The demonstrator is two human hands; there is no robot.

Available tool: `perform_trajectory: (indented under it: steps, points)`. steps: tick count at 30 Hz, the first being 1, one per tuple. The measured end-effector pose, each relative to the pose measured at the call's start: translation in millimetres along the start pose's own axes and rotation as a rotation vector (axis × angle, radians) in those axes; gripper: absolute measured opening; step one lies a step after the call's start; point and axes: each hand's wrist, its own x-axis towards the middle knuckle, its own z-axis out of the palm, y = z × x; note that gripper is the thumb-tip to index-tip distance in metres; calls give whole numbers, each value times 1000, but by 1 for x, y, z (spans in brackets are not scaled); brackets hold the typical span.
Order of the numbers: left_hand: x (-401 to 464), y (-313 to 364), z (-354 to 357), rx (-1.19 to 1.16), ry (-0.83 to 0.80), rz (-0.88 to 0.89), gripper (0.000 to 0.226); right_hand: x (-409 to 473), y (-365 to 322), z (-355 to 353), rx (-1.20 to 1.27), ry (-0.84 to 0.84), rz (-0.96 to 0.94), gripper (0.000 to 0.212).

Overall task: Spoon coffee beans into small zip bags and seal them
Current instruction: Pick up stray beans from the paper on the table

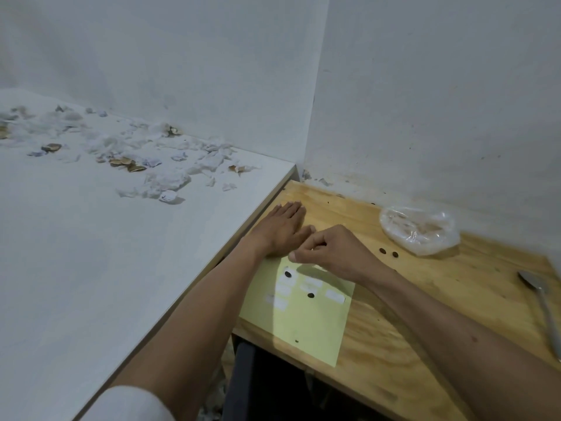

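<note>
Wooden table (425, 314) in a wall corner; white table (91, 253) adjoining on the left.

Yellow sheet (306, 326) lies flat on the wooden table, near side reaching the table's near edge, far end under both hands. Small white labels (334, 296) stuck on it. 2 beans (310, 295) rest on the sheet just near of the hands; 2 more lie on bare wood to the right, between the right hand and the bag.

Left hand (283, 229): flat, palm down, fingers straight and together, pointing far, pressing the sheet's far end. Holds nothing.

Right hand (331, 253): knuckles up, fingers curled, tips pinching at the sheet's far edge beside the left thumb. What it pinches, cannot tell.

Clear plastic bag (420, 230), crumpled, far right against the wall, well apart from both hands.

Spoon (542, 305) at the right edge, untouched, long axis running near-far, bowl at the far end.

Torn paper scraps (136, 153) scattered on the white table.
</note>
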Motion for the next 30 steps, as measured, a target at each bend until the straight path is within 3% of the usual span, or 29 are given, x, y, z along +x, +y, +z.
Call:
perform_trajectory:
  steps: [3, 11, 13, 15, 17, 18, 22, 25, 30]
  points:
    - [1, 0, 0, -15, 5, -11, 72, -1, 4, 6, -113, -64, -58, 16]
    - [0, -1, 1, -14, 3, -3, 72, -4, 1, 20, -209, -71, 9, 13]
    - [1, -1, 1, -19, -3, -1, 73, -2, 1, 12, 61, -95, 208, 23]
    - [2, -2, 2, -11, 0, -5, 72, 2, 5, 3, 586, -165, 483, 19]
    - [3, -2, 2, -3, 8, -10, 72, 2, 8, -4, 784, -194, 551, 12]
    - [3, -3, 2, -4, 11, -9, 72, 1, 11, -5, 732, -197, 539, 14]
    - [4, -4, 4, 5, 19, 4, 74, -17, 14, -5, 53, -87, 210, 25]
    - [6, -5, 6, 8, 29, -1, 74, -30, 20, -3, -29, -164, 47, 20]
    - [6, -6, 8, 22, 30, -3, 75, -34, 30, -3, -61, -134, 7, 15]
